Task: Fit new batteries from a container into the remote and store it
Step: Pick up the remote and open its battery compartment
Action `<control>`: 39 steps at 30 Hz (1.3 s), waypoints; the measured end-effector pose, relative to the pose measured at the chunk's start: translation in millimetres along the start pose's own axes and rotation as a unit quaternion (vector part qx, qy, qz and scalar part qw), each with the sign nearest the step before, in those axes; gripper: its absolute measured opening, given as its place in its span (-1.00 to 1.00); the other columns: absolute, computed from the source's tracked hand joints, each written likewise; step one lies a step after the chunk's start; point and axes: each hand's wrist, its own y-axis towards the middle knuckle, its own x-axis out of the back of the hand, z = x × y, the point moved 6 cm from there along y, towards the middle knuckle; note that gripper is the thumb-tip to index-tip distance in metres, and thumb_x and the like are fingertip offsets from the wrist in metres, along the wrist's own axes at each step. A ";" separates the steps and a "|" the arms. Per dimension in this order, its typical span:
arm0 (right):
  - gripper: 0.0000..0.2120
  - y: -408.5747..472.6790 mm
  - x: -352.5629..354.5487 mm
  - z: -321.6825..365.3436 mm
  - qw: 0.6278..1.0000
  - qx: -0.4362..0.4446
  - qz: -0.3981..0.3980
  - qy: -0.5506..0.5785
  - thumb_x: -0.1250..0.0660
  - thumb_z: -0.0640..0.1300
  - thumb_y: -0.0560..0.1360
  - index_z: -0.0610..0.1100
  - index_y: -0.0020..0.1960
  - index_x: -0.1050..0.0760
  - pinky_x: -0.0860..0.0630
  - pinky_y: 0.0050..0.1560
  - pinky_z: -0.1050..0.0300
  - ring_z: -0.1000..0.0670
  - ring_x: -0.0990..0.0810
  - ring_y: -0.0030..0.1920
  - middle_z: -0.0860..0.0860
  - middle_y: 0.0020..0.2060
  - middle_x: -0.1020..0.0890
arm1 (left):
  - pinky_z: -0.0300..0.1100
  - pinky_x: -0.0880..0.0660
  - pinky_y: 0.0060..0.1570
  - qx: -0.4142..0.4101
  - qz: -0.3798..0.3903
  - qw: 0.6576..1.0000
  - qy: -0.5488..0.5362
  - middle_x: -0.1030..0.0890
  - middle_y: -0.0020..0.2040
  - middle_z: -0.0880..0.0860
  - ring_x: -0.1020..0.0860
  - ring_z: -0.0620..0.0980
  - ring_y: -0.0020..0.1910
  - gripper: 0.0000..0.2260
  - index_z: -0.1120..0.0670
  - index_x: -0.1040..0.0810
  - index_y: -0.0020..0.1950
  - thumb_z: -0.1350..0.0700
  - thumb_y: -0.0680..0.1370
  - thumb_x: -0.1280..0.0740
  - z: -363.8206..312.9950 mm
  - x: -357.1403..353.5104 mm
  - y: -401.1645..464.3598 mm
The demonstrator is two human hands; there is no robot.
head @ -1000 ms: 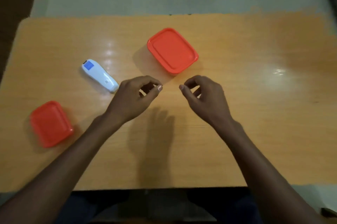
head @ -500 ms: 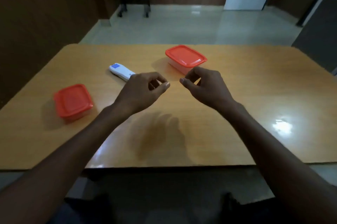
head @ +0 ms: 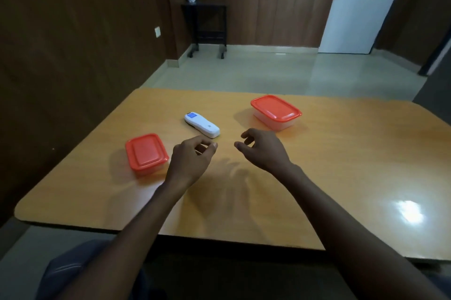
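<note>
Head view: the person sits at the near edge of the table (head: 341, 177) with both hands raised over its middle. The left hand (head: 190, 160) has its fingers loosely curled and holds nothing; the right hand (head: 263, 151) is likewise loosely curled and holds nothing. Neither hand touches any object.

Location of task items. The white remote (head: 202, 125) lies flat toward the far left part of the tabletop, just beyond the left hand. A red-lidded container (head: 146, 154) sits near the left edge, just beside the left hand. A second red-lidded container (head: 276, 112) sits near the far edge, just beyond the right hand. Both lids are on. Which container holds the batteries cannot be told; no batteries are visible.

Step in hand. Judged from the layout, the task is at its start: nothing is opened or lifted. The next move calls for either taking up the remote to free its battery cover, or gripping one container and lifting its lid, with the other hand steadying the base.

Clearances. The left container is the item closest to a table edge; a sideways push could carry it off. The right half and the near strip of the tabletop offer open working room.
</note>
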 end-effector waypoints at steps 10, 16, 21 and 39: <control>-0.55 113.8 -100.0 44.9 0.993 0.027 0.040 -0.104 -0.35 0.16 0.51 -0.18 0.18 -0.52 -0.39 -0.18 0.06 -0.10 -0.47 0.06 -0.11 0.12 -0.54 | 0.04 -0.65 -0.04 0.102 -0.044 0.993 -0.036 -0.70 -0.23 -0.07 -0.70 0.02 -0.17 -0.88 -0.12 -0.61 -0.22 -0.07 0.51 -0.37 43.2 -6.1 53.9; -0.66 102.1 -88.5 32.4 0.999 0.021 0.000 -0.043 -0.34 0.13 0.49 -0.17 -0.03 -0.56 -0.27 -0.26 0.09 -0.12 -0.48 0.03 -0.07 -0.09 -0.47 | 0.08 -0.68 -0.01 0.220 -0.022 0.961 -0.168 -0.70 -0.19 0.05 -0.73 0.08 -0.25 -0.82 0.03 -0.63 0.11 0.04 0.55 -0.36 46.4 -20.1 52.2; -0.52 37.9 -39.2 10.3 0.998 0.021 -0.060 -0.015 -0.34 0.27 0.48 -0.06 0.21 -0.58 -0.36 -0.19 0.10 -0.05 -0.48 0.04 -0.03 0.00 -0.52 | 0.08 -0.69 -0.06 0.272 0.074 0.881 -0.380 -0.67 0.13 0.21 -0.71 0.19 -0.02 -0.78 0.16 -0.54 0.25 0.10 0.65 -0.30 19.4 -51.6 30.8; -0.64 -69.3 0.4 -44.2 0.926 -0.132 0.019 0.354 -0.19 0.11 0.66 0.10 0.43 -0.33 -0.70 -0.26 -0.08 -0.01 -0.71 -0.08 -0.02 0.05 -0.63 | 0.03 -0.67 -0.10 0.171 0.196 0.875 -0.409 -0.66 0.24 -0.04 -0.66 0.01 0.11 -0.62 -0.15 -0.41 0.50 0.09 0.68 -0.24 -32.8 -121.9 -38.9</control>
